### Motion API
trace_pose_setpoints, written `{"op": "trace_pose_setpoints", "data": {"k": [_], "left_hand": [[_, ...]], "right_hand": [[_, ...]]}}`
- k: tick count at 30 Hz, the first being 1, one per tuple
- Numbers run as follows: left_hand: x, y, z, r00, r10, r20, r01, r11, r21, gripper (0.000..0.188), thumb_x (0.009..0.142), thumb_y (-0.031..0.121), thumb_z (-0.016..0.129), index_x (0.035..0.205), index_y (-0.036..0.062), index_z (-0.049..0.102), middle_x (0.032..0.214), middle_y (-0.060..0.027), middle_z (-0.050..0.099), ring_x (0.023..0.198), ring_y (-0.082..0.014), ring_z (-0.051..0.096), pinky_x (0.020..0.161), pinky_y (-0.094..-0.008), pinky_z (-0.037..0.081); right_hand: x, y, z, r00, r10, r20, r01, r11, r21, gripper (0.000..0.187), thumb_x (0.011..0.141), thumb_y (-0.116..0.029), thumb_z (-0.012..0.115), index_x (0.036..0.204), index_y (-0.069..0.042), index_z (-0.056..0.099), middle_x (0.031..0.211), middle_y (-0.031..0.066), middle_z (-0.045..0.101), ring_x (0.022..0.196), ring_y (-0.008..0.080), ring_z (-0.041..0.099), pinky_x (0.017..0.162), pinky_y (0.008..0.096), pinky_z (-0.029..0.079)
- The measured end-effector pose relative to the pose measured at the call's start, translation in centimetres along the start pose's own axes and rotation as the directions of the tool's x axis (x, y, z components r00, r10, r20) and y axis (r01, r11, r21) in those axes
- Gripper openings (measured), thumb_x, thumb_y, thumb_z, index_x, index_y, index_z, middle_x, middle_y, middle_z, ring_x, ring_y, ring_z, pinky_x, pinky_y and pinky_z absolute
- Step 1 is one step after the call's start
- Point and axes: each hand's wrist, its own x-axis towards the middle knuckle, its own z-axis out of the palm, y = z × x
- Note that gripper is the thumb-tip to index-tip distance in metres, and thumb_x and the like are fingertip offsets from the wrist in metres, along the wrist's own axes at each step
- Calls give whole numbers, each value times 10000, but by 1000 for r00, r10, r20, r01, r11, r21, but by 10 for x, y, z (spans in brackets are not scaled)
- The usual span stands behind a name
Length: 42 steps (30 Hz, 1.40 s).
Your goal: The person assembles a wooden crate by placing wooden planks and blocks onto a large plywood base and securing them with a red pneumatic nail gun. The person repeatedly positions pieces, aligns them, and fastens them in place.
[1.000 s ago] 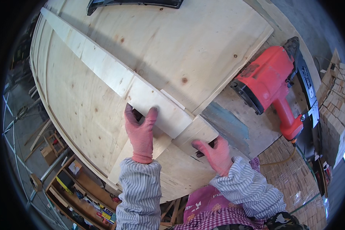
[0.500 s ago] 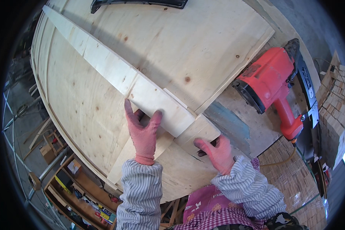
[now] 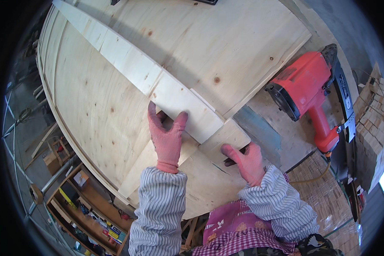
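A long pale wooden strip point(image 3: 128, 57) runs diagonally across a large plywood panel point(image 3: 239, 51). My left hand point(image 3: 166, 141), in a pink glove, is at the strip's near-left edge. Its thumb and forefinger are spread apart, with their tips against the strip, and the other fingers are partly hidden. Under the strip's near end lies a short wooden board point(image 3: 226, 138). My right hand point(image 3: 248, 163), also in a pink glove, pinches this board's near-right edge with the thumb on top. The fingers below are mostly hidden.
To the right, a red nail gun point(image 3: 303, 83) with a black magazine lies on the work surface, its hose point(image 3: 313, 179) trailing down. Stacked wood blocks point(image 3: 373, 123) stand at far right. Lower left is a wooden tool box point(image 3: 87, 200). A black object point(image 3: 209, 1) shows at the top edge.
The whole view has shifted slightly, so the scene sits a little higher and further right. Both hands keep their places on the wood.
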Motion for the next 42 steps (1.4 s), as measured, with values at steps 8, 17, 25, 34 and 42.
{"op": "trace_pose_setpoints", "data": {"k": [8,17,25,34,42], "left_hand": [[-1,-16,-1,994,110,27,-113,983,142,883,776,288,804,1458,8,317,1167,-173,544,1143,-269,478,959,-381,431],[-6,-4,-5,991,108,76,-125,954,271,1061,661,287,860,1483,19,245,1279,-208,509,1223,-347,424,1034,-432,378],[-5,2,-5,995,71,76,-89,962,258,1080,637,275,869,1478,3,248,1307,-216,483,1236,-351,432,1053,-435,369],[-10,-3,1,996,83,27,-87,941,327,1072,672,248,855,1508,44,217,1303,-208,480,1232,-335,414,1047,-414,366],[-12,-4,2,998,61,21,-65,939,339,1089,682,225,858,1525,59,188,1288,-192,491,1219,-324,419,1019,-397,389]], "right_hand": [[-2,0,2,1000,-8,-13,8,1000,0,417,852,-248,735,1115,45,600,920,97,668,708,151,633,599,284,548],[-4,-1,3,1000,-12,-12,12,1000,6,473,848,-278,744,1157,47,593,960,113,674,744,165,648,625,287,560],[-5,-2,3,999,-29,-19,28,999,-35,470,853,-299,736,1122,64,609,952,120,672,748,190,661,639,298,575],[-6,-3,2,1000,-24,-5,24,999,-24,466,852,-277,738,1139,63,598,960,118,668,729,188,655,629,298,574],[-6,-3,1,1000,-9,-2,9,1000,-3,473,853,-286,736,1156,44,586,970,110,672,745,164,651,628,290,563]]}}
